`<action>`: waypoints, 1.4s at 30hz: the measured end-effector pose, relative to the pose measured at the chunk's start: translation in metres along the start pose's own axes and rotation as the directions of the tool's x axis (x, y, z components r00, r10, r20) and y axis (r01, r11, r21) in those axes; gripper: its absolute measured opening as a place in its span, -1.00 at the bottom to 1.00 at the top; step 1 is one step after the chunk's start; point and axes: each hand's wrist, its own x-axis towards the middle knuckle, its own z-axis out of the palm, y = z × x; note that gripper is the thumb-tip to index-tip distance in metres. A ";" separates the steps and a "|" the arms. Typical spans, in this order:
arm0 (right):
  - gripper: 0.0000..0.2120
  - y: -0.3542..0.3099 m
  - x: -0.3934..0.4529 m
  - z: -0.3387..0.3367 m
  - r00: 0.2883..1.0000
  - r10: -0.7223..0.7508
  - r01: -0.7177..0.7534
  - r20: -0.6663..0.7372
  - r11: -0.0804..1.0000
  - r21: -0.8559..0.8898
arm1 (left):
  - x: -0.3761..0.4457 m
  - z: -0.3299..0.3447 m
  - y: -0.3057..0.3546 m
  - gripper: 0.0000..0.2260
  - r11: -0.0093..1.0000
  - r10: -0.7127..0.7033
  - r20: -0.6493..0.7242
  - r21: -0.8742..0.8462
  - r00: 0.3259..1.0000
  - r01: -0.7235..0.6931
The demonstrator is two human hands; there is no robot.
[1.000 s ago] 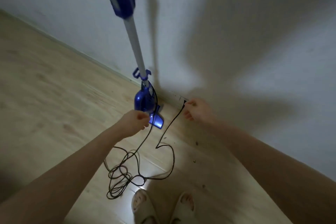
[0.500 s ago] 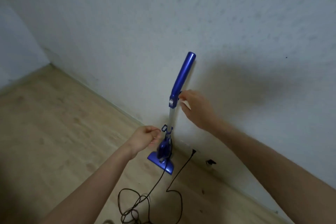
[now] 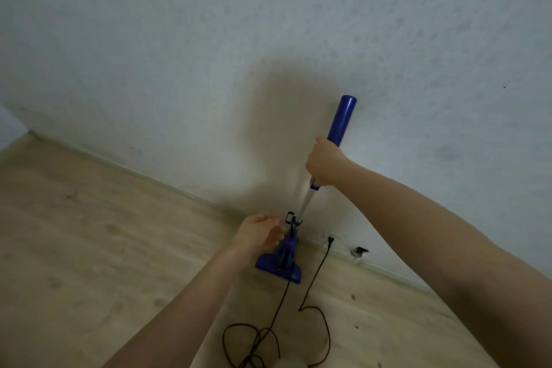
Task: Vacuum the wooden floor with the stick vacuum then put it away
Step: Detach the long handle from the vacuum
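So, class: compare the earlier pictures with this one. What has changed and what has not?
The right hand left the plug near the wall, rose and gripped the stick vacuum at its handle. The left hand stays beside the lower body; the cord still lies loose on the floor.

Single head-worn wide-angle view, looking forward and down across the wooden floor (image 3: 89,233) toward the white wall (image 3: 268,39); both forearms reach in from below, close.
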 end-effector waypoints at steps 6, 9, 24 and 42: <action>-0.73 -0.013 -0.007 -0.018 0.967 -0.123 0.084 0.221 0.980 0.179 | 0.021 0.016 -0.025 -0.79 0.912 -0.160 0.052 -0.373 0.986 0.167; -0.73 -0.030 -0.026 -0.018 0.982 -0.166 0.150 0.093 0.977 0.151 | 0.029 0.044 -0.040 -0.72 0.754 -0.245 0.157 -0.589 0.957 0.290; -0.68 -0.036 -0.115 0.064 0.998 0.059 -0.064 0.025 0.892 0.448 | 0.014 0.156 -0.045 -0.80 0.525 -0.239 0.254 -0.779 0.937 0.344; -0.72 -0.134 -0.207 0.054 0.837 -0.035 -0.534 0.546 0.165 0.829 | -0.048 0.105 -0.097 -0.66 0.877 -0.416 0.308 -0.112 0.856 0.467</action>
